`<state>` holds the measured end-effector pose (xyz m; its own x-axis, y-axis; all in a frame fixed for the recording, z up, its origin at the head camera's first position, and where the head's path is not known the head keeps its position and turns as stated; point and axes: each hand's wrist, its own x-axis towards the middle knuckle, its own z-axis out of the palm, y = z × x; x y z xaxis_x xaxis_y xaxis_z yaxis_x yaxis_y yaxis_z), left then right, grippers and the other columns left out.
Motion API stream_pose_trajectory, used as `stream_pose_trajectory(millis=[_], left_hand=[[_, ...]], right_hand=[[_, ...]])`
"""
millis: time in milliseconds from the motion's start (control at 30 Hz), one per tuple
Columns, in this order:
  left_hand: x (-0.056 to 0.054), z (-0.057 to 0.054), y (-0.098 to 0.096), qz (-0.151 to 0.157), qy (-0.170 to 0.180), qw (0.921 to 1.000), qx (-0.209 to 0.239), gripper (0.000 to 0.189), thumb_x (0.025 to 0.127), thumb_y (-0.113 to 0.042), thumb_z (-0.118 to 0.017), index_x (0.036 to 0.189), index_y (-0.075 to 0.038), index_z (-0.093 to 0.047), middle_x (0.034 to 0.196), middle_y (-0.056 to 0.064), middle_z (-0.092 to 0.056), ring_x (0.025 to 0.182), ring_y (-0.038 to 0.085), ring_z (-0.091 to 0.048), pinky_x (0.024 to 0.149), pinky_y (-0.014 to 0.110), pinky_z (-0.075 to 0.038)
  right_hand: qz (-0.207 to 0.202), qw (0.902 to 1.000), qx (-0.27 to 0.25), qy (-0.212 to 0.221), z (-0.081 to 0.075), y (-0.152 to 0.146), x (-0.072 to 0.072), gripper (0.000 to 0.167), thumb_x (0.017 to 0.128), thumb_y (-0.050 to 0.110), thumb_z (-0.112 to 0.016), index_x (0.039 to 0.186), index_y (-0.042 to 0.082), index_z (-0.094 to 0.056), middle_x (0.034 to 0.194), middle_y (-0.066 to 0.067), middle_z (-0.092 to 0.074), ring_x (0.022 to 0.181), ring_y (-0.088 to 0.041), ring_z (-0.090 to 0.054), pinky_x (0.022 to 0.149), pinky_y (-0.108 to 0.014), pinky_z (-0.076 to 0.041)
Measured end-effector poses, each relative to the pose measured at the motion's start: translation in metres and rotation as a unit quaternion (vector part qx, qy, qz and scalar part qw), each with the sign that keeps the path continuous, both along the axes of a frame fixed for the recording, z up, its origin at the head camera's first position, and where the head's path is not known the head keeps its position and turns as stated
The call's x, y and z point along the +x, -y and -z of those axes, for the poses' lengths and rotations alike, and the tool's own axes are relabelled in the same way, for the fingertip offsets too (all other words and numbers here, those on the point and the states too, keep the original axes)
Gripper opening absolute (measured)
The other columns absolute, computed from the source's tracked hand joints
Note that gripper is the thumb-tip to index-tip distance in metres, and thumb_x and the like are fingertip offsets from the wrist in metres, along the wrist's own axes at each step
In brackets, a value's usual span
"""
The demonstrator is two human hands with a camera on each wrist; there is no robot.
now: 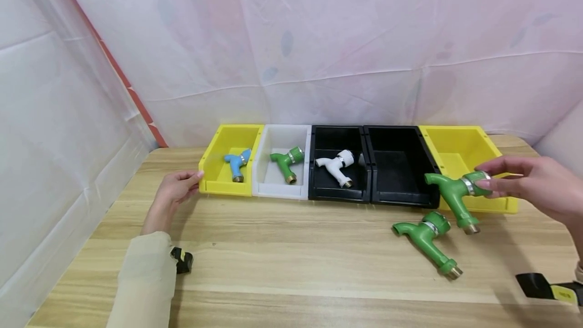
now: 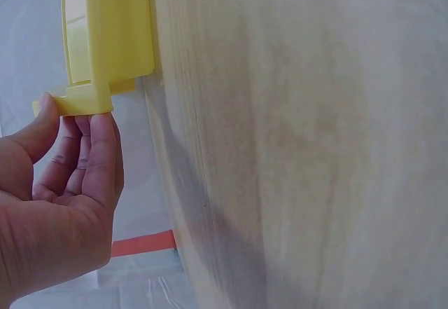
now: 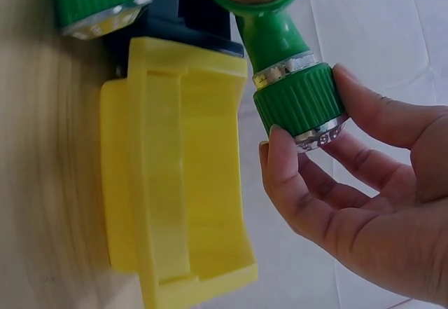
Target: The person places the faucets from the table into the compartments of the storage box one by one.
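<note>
Nearest, toward the right side of the table (image 1: 282, 257), lies a loose green tap (image 1: 425, 239), its brass end pointing to the near right corner. Just beyond, the right hand (image 1: 546, 183) pinches the ribbed knob of the held green tap (image 1: 455, 196) between thumb and fingers, off the table at the front of the right yellow bin (image 1: 455, 140). It looks stiff and fairly light, probably a bit slick along the glossy body, hardly fragile; the ribbed knob seems the surest grip. Near the table's left edge, the left hand (image 1: 175, 189) pinches the front corner of the left yellow bin (image 1: 225, 188), thumb on the rim, fingers beneath.

Five bins line the far edge: two yellow, one white bin (image 1: 282, 190), two black bins (image 1: 339, 194). Taps also number five: three green, including one in the white bin, one blue tap (image 1: 235, 163) in the left yellow bin, one white tap (image 1: 336, 167) in the left-hand black one. Pale cloth (image 1: 341, 39) hangs behind.
</note>
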<state>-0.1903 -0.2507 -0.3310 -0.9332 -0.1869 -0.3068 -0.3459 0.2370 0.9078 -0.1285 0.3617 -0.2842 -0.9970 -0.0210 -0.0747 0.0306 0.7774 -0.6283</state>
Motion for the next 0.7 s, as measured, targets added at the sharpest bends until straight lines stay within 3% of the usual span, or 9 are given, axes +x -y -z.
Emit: stream_pose_trajectory(millis=[133,333,700], left_hand=[[0.0,0.0,0.0,-0.001,0.003,1.0,-0.003,0.046,0.091,-0.022,-0.057,0.122,0.011,-0.048,0.078,-0.004,-0.055,0.067,0.004,-0.055,0.071,0.022,-0.051],[0.0,0.0,0.0,-0.001,0.001,1.0,-0.005,0.046,0.091,-0.022,-0.057,0.122,0.011,-0.048,0.077,-0.004,-0.055,0.066,0.004,-0.055,0.07,0.021,-0.051],[0.0,-0.001,-0.001,-0.002,0.005,0.9999,-0.01,0.044,0.091,-0.023,-0.057,0.119,0.01,-0.05,0.079,-0.003,-0.054,0.067,0.004,-0.054,0.07,0.021,-0.051]], right_hand=[[-0.013,0.9998,-0.014,-0.008,0.0,0.005,-0.007,0.044,0.088,0.022,-0.063,0.114,-0.011,-0.052,0.095,-0.002,-0.052,0.066,-0.012,-0.059,0.058,-0.025,-0.05],[-0.03,0.9987,-0.037,-0.019,-0.001,0.01,-0.012,0.041,0.088,0.014,-0.062,0.114,-0.015,-0.05,0.09,0.007,-0.054,0.066,-0.012,-0.058,0.058,-0.024,-0.051],[-0.027,0.9988,-0.04,-0.011,-0.011,0.024,-0.028,0.048,0.091,0.019,-0.059,0.12,-0.016,-0.044,0.096,-0.007,-0.053,0.068,-0.012,-0.059,0.061,-0.021,-0.05]])
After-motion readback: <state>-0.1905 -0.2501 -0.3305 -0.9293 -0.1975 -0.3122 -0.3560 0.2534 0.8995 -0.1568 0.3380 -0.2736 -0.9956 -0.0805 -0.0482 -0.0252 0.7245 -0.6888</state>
